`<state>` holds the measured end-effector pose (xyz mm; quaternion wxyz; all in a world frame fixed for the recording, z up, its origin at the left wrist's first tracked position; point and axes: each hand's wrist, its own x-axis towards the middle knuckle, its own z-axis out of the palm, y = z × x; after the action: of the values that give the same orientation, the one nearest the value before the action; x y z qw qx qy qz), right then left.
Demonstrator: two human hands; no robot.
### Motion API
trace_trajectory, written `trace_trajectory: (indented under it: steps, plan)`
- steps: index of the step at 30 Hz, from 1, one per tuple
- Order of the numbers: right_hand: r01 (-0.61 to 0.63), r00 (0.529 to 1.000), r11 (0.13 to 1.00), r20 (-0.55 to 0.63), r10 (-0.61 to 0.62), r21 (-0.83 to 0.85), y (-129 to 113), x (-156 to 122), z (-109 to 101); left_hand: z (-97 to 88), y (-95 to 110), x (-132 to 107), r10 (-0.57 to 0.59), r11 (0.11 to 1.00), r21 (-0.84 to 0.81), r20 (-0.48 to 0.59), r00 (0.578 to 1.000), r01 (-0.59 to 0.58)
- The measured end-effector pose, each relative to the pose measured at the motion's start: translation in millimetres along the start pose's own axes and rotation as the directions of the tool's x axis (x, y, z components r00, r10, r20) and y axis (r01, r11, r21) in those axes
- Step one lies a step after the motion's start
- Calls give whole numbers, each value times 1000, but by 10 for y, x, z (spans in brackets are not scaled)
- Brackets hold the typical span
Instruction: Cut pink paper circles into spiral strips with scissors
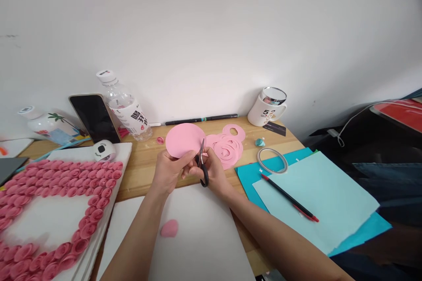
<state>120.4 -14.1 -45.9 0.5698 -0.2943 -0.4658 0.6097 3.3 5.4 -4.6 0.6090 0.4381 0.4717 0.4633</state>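
My left hand (169,171) pinches the lower edge of a pink paper circle (183,139) and holds it upright above the wooden desk (145,162). My right hand (214,173) grips black-handled scissors (202,167), whose blades meet the circle's right edge. Just behind the hands lies a pile of pink paper spirals (229,147). A small pink paper rose (169,228) rests on the white sheet (198,237) under my forearms.
A white board (49,215) covered with pink paper roses lies at left. Behind it stand a phone (94,118), a water bottle (123,107) and a white tape dispenser (103,150). At right are a mug (268,107), a tape ring (272,160), teal sheets (316,197) and a red-black pen (290,197).
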Motion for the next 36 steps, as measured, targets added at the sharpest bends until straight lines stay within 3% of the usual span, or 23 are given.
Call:
trace_trajectory:
  steps: [8,21,36]
  plan:
    - [-10,1000,996,-3,10,-89,-4,-13,-25,5,21,-11,-2,1000,11,-17,1000,2]
    - [-27,1000,999,-9,26,-47,13,-25,-43,-3,49,-17,-6,1000,-29,-25,1000,5]
    - [-66,998,988,-33,62,-141,36,-47,-37,-31,44,-11,29,999,-28,8,1000,-29]
